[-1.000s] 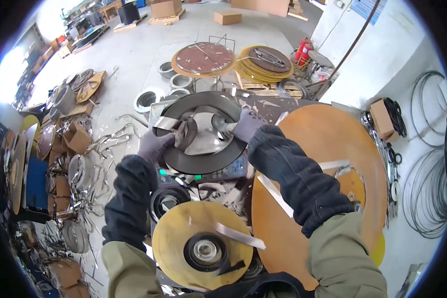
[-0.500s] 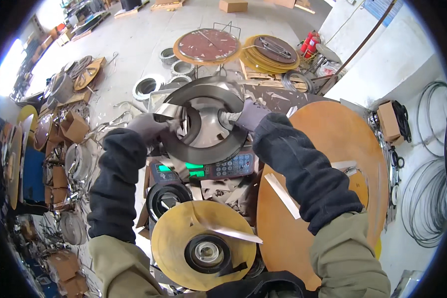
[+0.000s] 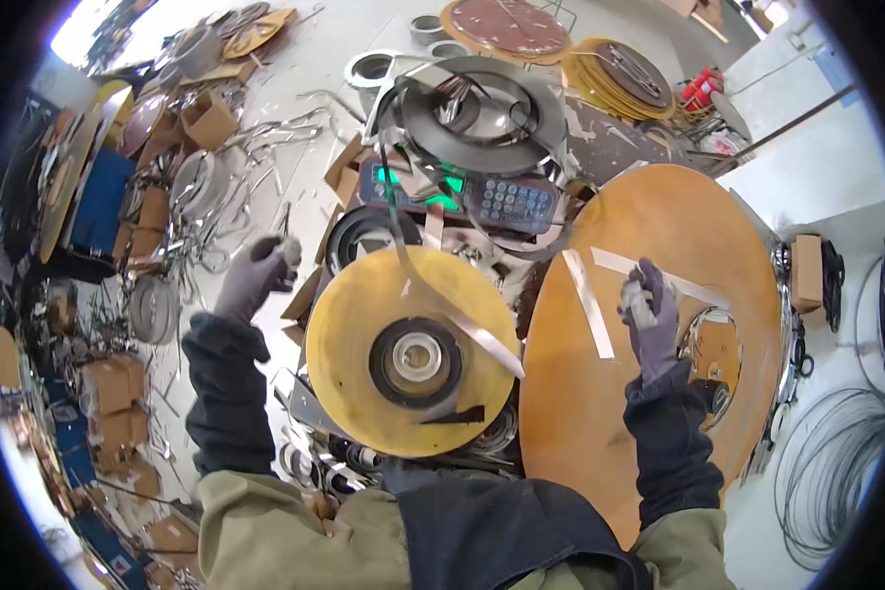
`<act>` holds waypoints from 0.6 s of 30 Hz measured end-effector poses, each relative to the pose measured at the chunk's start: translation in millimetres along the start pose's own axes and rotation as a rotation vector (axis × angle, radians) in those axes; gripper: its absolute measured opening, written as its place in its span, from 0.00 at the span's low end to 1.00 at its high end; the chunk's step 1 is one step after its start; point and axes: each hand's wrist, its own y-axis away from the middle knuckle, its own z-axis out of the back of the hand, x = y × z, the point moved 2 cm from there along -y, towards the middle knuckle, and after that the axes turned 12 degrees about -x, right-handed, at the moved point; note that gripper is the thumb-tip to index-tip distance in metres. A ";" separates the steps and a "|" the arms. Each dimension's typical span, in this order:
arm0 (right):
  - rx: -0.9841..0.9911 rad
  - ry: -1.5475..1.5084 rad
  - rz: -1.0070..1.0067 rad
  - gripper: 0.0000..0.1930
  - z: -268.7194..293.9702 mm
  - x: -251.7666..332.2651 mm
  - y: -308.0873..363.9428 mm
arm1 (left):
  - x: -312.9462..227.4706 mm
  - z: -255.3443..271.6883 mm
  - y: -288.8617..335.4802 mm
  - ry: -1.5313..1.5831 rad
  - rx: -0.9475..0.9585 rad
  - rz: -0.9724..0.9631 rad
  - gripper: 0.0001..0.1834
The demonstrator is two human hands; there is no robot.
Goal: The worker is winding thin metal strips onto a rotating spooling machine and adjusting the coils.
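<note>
Head view: the left hand (image 3: 251,278), grey-gloved with fingers half curled, is raised left of a yellow round disc (image 3: 349,315), and the right hand (image 3: 651,310), gloved alike with fingers bent inward, is raised over a large orange round disc (image 3: 570,423) near 2 pale flat strips (image 3: 588,305). Whether either hand grasps anything cannot be told. The dark grey ring-shaped coil (image 3: 482,149) lies apart from both, just beyond a green-lit keypad panel (image 3: 506,204).

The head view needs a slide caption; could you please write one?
Gloved left hand and right hand on either side of a yellow disc, a dark ring beyond the keypad panel.
</note>
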 end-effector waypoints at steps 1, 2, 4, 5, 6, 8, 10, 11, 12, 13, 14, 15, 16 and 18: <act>-0.005 -0.198 -0.022 0.21 8.4 -6.8 14.9 | 22.5 4.3 20.0 0.024 -0.073 0.038 0.20; 0.011 -0.199 -0.021 0.21 17.1 -13.7 27.1 | 42.7 6.0 38.0 0.049 -0.146 0.072 0.20; 0.119 -0.068 -0.093 0.22 34.1 -34.3 49.9 | 73.8 1.0 75.2 0.131 -0.264 0.085 0.19; 0.139 -0.015 -0.015 0.22 40.9 -53.8 56.7 | 105.1 8.4 88.2 0.167 -0.297 0.059 0.18; 0.168 -0.022 -0.014 0.22 34.0 -50.7 60.4 | 141.6 21.5 100.8 0.209 -0.347 0.044 0.17; 0.298 0.360 -0.082 0.20 36.7 -51.2 78.7 | 168.0 7.4 141.2 0.349 -0.453 0.110 0.15; 0.303 0.412 -0.011 0.20 41.8 -55.2 92.5 | 188.3 -3.4 177.4 0.344 -0.530 0.127 0.16; 0.309 0.474 0.037 0.19 40.6 -56.4 100.0 | 199.2 -9.0 191.3 0.351 -0.581 0.162 0.16; 0.301 0.471 0.041 0.19 40.0 -54.0 105.0 | 207.6 -14.7 201.7 0.358 -0.630 0.198 0.16; 0.349 0.536 0.073 0.19 36.8 -43.1 111.0 | 208.5 -20.3 211.7 0.369 -0.669 0.179 0.16; 0.392 0.601 0.112 0.19 30.7 -30.4 115.4 | 209.1 -20.1 213.8 0.282 -0.642 0.076 0.16; 0.390 0.503 0.055 0.20 20.8 -18.4 118.3 | 206.1 -22.9 203.1 0.177 -0.665 -0.096 0.16; 0.391 0.505 0.058 0.20 10.6 -20.9 120.5 | 186.7 -30.2 192.6 0.065 -0.690 -0.257 0.16; 0.455 0.432 0.076 0.21 -6.4 -24.7 114.5 | 103.3 -57.8 147.0 -0.105 -0.573 -0.448 0.22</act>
